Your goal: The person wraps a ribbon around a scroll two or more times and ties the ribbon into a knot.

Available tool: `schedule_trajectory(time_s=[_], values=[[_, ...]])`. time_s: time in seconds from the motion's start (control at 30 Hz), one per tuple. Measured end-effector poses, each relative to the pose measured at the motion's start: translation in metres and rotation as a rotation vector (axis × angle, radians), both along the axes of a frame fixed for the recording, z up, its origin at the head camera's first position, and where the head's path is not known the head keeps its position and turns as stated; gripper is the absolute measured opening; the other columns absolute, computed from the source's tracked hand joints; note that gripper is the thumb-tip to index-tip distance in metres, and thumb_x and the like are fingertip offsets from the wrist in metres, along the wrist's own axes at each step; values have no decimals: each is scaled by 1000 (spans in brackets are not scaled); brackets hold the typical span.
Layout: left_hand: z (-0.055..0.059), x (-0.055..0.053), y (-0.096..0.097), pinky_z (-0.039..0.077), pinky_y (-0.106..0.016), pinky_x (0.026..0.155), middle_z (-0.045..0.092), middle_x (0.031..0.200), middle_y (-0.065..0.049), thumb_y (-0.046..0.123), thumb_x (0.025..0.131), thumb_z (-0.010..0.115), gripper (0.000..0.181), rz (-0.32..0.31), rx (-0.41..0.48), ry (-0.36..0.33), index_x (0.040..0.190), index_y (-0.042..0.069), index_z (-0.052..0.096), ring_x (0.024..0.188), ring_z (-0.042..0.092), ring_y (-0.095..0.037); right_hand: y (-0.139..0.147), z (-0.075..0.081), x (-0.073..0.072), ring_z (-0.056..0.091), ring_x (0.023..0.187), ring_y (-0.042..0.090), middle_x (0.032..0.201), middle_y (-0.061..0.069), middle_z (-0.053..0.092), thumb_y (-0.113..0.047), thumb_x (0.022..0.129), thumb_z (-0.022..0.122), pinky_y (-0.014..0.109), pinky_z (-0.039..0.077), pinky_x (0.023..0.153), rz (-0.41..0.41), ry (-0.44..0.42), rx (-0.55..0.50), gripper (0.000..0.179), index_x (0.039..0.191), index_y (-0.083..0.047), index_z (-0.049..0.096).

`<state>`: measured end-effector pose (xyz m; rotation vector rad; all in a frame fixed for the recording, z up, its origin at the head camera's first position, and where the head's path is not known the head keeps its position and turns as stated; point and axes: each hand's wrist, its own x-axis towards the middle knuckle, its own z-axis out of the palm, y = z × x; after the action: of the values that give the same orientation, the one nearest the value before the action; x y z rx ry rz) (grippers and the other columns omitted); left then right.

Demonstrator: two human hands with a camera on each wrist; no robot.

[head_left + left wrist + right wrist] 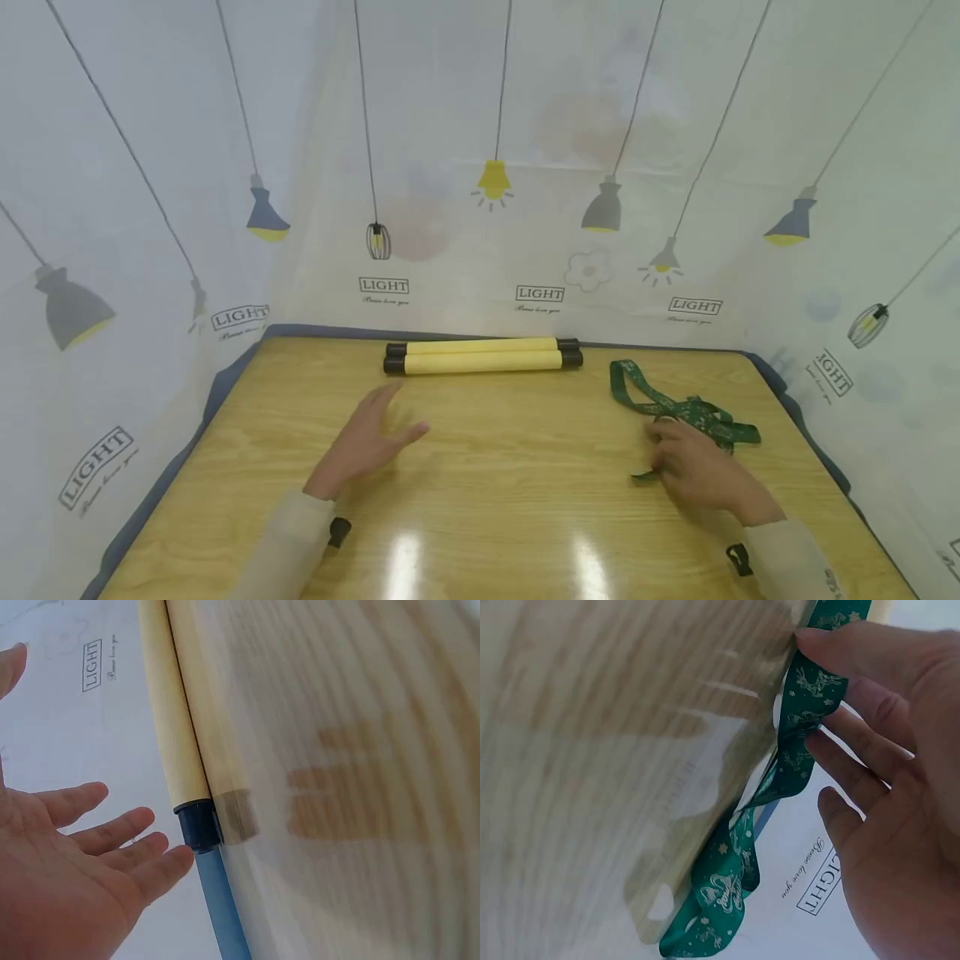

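A loose heap of green ribbon [697,412] with a pale printed pattern lies on the right of the table. At its near side is my right hand [693,467], its thumb and fingers bent around a stretch of the ribbon. The right wrist view has the thumb lying across the twisted ribbon [724,881], with other fingertips behind it. My left hand [367,437] is over the table, fingers spread and holding nothing. Just beyond its fingertips lie two yellow rods [483,361] with black ends, side by side. One black end [199,825] appears close to those fingers in the left wrist view.
The wood-grain table [487,467] has a shiny surface with light reflections. Behind and on both sides hangs a pale sheet [450,108] printed with lamps, meeting the table along a blue border [330,332]. Black straps [339,532] show at both wrists.
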<state>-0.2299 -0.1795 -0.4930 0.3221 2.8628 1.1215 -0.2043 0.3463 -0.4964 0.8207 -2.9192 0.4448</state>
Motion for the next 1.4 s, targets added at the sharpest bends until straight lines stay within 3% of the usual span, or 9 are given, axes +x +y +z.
schedule_trajectory(time_s=[0.27, 0.53, 0.6, 0.73, 0.83, 0.87, 0.97, 1.07, 1.4], values=[[0, 4, 9, 26, -64, 121, 30, 167, -12, 74, 87, 64, 100, -11, 71, -27, 161, 16, 31, 154, 28, -41, -7, -1, -1, 59, 126, 44, 124, 13, 73, -2, 82, 78, 64, 42, 108, 7, 65, 17, 21, 82, -24, 75], [-1, 9, 19, 28, -67, 119, 32, 167, -12, 66, 90, 67, 91, -33, 96, -42, 161, 20, 32, 153, 30, -41, -20, 0, -1, 63, 123, 38, 105, -2, 77, -1, 81, 82, 62, 45, 107, 12, 80, -119, 25, 94, -21, 78], [0, 10, 22, 29, -66, 119, 32, 167, -10, 64, 91, 67, 90, -40, 102, -44, 161, 20, 32, 153, 31, -40, -25, 2, -1, 66, 117, 32, 101, -5, 76, -1, 82, 82, 61, 41, 111, 10, 69, -138, 23, 94, -21, 78], [0, 13, 29, 29, -65, 119, 35, 165, -8, 62, 91, 69, 88, -61, 133, -42, 160, 21, 34, 152, 33, -38, -34, 4, -3, 70, 95, 10, 93, -11, 74, -9, 86, 81, 40, 35, 122, 32, 84, -179, 17, 93, -24, 76], [0, 15, 35, 30, -65, 119, 38, 164, -8, 62, 90, 71, 88, -79, 159, -39, 159, 20, 36, 151, 35, -38, -40, 5, -5, 69, 87, 1, 91, -15, 74, -10, 87, 81, 38, 34, 121, 59, 94, -214, 16, 95, -23, 76], [1, 15, 37, 31, -65, 119, 38, 163, -8, 61, 90, 71, 88, -87, 163, -38, 159, 19, 36, 151, 36, -39, -42, 5, -5, 69, 87, 0, 92, -16, 75, -10, 87, 81, 46, 38, 117, 59, 96, -213, 16, 96, -23, 76], [0, 15, 44, 33, -62, 119, 40, 163, -8, 60, 90, 71, 88, -116, 172, -40, 159, 19, 36, 149, 38, -38, -49, 7, -5, 69, 86, -2, 92, -16, 74, -8, 87, 80, 49, 52, 102, 72, 108, -233, 19, 99, -22, 76], [-1, 15, 50, 36, -60, 118, 41, 161, -7, 59, 91, 71, 87, -153, 187, -33, 159, 18, 37, 148, 40, -38, -57, 9, -5, 65, 85, -5, 93, -14, 74, -11, 90, 79, 38, 60, 84, 82, 92, -252, 17, 102, -22, 76], [3, 19, 79, 38, -51, 120, 45, 159, -6, 59, 91, 71, 83, -258, 242, -27, 158, 21, 38, 147, 42, -32, -89, 15, -8, 58, 62, 0, 76, -2, 70, -16, 98, 70, 20, 51, 58, 194, -42, -377, 8, 105, -18, 74]])
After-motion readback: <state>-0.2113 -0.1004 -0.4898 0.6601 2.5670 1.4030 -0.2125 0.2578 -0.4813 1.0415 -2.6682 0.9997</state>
